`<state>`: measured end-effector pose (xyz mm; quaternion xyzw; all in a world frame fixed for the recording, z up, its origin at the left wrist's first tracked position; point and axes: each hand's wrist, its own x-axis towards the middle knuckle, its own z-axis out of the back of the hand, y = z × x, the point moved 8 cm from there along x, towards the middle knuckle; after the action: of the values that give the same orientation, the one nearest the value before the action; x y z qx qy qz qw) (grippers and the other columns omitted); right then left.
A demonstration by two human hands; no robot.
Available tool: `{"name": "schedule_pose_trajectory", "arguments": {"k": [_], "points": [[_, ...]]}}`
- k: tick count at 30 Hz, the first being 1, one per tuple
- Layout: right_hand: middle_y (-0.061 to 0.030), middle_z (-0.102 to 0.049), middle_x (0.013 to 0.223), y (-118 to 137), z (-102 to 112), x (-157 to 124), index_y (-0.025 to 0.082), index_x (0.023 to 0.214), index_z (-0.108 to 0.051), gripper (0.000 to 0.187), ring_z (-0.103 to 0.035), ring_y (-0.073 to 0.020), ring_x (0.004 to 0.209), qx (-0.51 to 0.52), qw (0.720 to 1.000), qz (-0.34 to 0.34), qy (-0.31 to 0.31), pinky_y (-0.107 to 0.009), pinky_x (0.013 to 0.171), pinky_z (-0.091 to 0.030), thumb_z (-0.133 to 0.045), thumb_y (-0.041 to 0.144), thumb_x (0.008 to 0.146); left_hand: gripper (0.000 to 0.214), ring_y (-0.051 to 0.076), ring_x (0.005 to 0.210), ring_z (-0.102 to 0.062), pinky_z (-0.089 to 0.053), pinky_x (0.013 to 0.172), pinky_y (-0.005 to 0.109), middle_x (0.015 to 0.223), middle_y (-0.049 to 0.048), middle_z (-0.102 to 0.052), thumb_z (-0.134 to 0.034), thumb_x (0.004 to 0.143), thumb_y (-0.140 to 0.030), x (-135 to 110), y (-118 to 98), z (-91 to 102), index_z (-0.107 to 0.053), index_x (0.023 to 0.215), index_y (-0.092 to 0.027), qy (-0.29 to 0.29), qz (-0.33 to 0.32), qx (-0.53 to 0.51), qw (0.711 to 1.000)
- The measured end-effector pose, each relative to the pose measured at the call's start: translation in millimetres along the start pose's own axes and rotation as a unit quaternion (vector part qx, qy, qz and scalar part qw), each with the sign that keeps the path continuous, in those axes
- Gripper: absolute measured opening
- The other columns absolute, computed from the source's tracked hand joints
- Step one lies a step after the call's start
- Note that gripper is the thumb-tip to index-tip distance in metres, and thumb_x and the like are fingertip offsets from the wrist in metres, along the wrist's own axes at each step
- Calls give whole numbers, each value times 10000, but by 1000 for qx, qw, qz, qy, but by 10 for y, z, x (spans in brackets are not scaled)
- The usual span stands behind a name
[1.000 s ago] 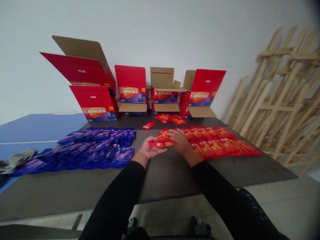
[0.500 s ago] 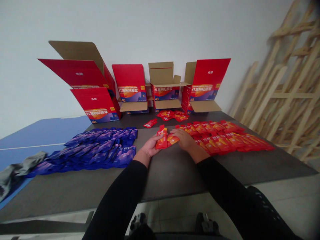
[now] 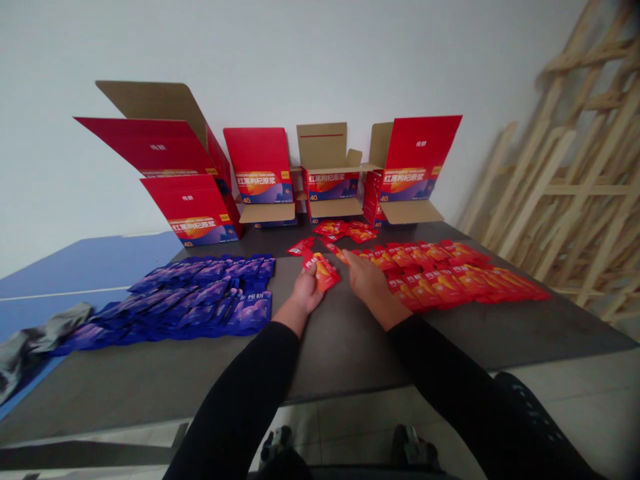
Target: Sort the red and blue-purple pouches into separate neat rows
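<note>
Near the middle of the table my left hand [image 3: 307, 293] is closed on a red pouch [image 3: 326, 273] with orange fruit printed on it, its face turned up. To the right, my right hand [image 3: 369, 281] pinches another red pouch [image 3: 334, 251], which points away to the upper left from the fingertips; the hand partly hides it. Just beyond both hands lies a loose red pouch [image 3: 300, 247]. Overlapping rows of red pouches [image 3: 450, 283] spread out beside my right hand. Rows of blue pouches [image 3: 200, 297] lie left of my left hand.
Open red cartons [image 3: 265, 183] line the back of the dark table [image 3: 340, 353], some with flaps folded forward. A small heap of red pouches [image 3: 345, 231] lies before them. Grey cloth [image 3: 45, 340] is at the left edge. Wooden frames [image 3: 575, 187] lean at the right.
The two red pouches, side by side before, are now apart. My right hand has carried its pouch forward, while the left hand's pouch has tilted over to the right.
</note>
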<state>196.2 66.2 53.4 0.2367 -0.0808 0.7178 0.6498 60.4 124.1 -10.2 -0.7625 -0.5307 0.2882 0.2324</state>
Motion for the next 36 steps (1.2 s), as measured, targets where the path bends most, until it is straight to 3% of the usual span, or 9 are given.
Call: {"name": "schedule_pose_trajectory", "arguments": {"k": [2,6,9,11,17,21,26,31,36], "points": [[-127,-523,1508,180,-136,-19,191,1544,-435,565,-540,-264,1293,3,998,54,23,-405,1101,-414,-344,131,989,177,198,873,-729,-586,883,363,994,92,-737,-539,981,-280,-39,48,-75,-643,1066,-165,21,24,-1,1000],[-154,-487,1521,324,-287,-70,195,1580,-388,668,-499,-305,1306,12,996,76,53,-483,1117,-396,-424,109,918,301,215,880,-722,-591,837,336,933,84,-730,-565,959,-447,-101,37,-191,-661,995,-165,74,17,-2,997],[-178,-460,1525,355,-289,-103,156,1567,-403,715,-462,-316,1331,41,994,88,48,-497,1140,-373,-482,107,859,242,177,808,-711,-583,819,317,899,44,-719,-752,849,-299,-108,19,-159,-628,1021,-183,65,-21,36,997],[-181,-467,1509,347,-279,-109,121,1535,-436,699,-450,-300,1345,73,993,92,31,-476,1158,-363,-484,99,838,336,146,760,-696,-572,807,295,878,17,-709,-811,766,-155,-105,2,-124,-606,1030,-190,50,-55,58,995],[-156,-579,1321,207,-263,-99,153,1325,-579,467,-520,-269,1261,148,987,37,-48,-440,1102,-432,-578,264,871,404,151,769,-699,-570,806,298,886,20,-716,-828,737,-118,-110,57,-146,-600,1062,-193,65,-73,113,989],[-149,-620,1230,205,-254,-114,150,1232,-592,420,-547,-281,1207,128,991,12,-33,-437,1061,-452,-634,298,841,305,195,877,-722,-574,859,335,918,54,-731,-791,819,-226,-143,149,-184,-620,1069,-187,86,-35,137,986],[-180,-619,1243,83,-105,-137,151,1397,-502,563,-571,-302,1190,78,995,-62,-8,-431,1006,-477,-595,372,888,267,213,872,-731,-594,817,334,964,103,-745,-738,886,-311,-183,202,-249,-651,1095,-168,136,9,134,981],[-242,-607,1252,-125,126,-279,127,1450,-479,671,-590,-366,1165,-27,989,-144,15,-480,971,-477,-602,477,892,154,197,745,-730,-617,734,351,874,89,-728,-715,899,-233,-48,149,-80,-639,1010,-157,49,4,98,994],[-284,-605,1237,-112,145,-543,100,1336,-579,574,-600,-406,1145,-105,977,-137,125,-517,945,-468,-581,465,892,96,206,780,-744,-632,740,376,878,81,-724,-660,929,-187,26,102,16,-622,1012,-161,-3,-15,87,996]]}}
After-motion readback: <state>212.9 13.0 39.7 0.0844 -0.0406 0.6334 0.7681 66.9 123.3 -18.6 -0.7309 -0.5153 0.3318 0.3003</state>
